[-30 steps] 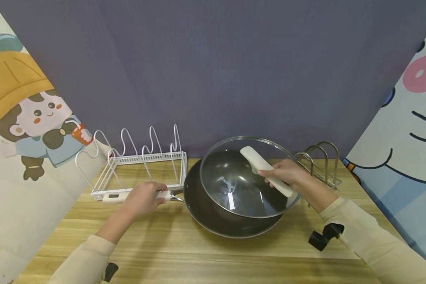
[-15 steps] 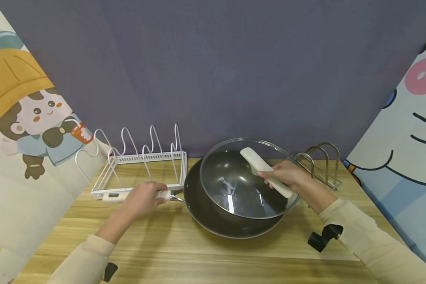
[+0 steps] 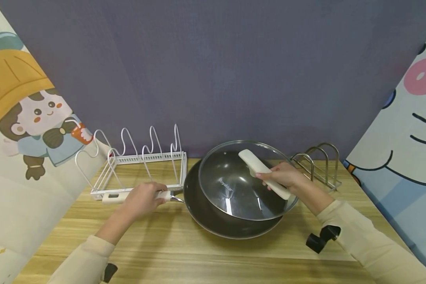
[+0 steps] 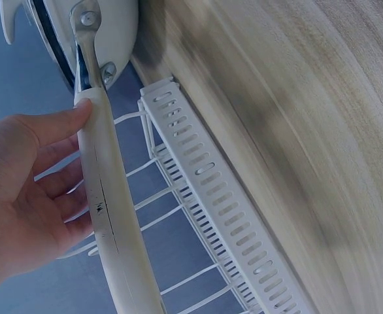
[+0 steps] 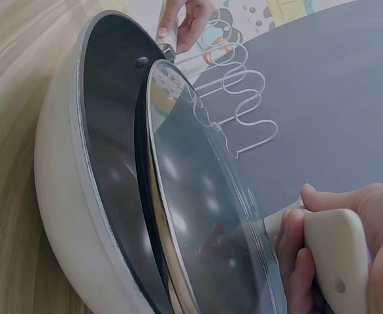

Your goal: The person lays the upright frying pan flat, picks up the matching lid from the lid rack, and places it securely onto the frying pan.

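Observation:
A dark-lined frying pan [image 3: 213, 221] with a cream outside [image 5: 67, 196] stands on the wooden table. My left hand [image 3: 145, 199] grips its long cream handle [image 4: 116, 216], the thumb lying along it near the metal joint. Over the pan, a glass lid [image 3: 230, 177] is held tilted and off to the right, leaving the pan's left and front part uncovered. The fingers of my right hand [image 3: 282, 177] are wrapped round the lid's cream bar-shaped handle [image 3: 255, 165]. In the right wrist view a gap shows between lid and pan rim on the near side.
A white wire rack [image 3: 138, 191] stands at the back left, close behind the pan handle. At the back right is a smaller metal wire rack [image 3: 326, 169], partly behind my right arm. A dark grey wall [image 3: 213, 79] closes off the back of the table [image 3: 198, 260].
The lid and my right hand have shifted slightly down and to the left in the head view. My left hand and the pan have stayed in place.

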Tool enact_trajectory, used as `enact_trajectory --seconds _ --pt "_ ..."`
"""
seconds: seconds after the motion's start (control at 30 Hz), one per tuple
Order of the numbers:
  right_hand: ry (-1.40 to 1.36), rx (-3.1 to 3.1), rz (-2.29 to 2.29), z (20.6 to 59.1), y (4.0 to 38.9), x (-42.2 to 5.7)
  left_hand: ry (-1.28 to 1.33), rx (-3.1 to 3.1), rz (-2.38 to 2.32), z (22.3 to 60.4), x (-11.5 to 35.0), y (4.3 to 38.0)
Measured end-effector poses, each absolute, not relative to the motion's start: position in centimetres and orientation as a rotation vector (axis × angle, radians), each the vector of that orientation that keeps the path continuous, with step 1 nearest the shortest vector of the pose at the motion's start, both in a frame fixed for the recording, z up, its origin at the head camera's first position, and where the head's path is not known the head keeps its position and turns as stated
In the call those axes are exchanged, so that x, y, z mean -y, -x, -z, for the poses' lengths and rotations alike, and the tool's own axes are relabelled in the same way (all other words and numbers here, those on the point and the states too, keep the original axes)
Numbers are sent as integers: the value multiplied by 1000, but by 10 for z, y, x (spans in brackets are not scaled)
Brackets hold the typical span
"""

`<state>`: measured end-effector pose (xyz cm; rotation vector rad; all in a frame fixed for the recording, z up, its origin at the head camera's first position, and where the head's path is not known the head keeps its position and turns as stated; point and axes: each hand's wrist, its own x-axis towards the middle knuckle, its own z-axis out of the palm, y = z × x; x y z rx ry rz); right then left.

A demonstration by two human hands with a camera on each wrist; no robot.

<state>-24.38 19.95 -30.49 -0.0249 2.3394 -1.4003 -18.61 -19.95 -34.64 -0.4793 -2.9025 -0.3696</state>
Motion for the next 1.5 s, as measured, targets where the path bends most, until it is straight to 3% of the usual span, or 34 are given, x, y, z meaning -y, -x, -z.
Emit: enact_trajectory --seconds 1.5 --pt "-16 -2251 1449 308 240 -194 488 2892 360 347 200 186"
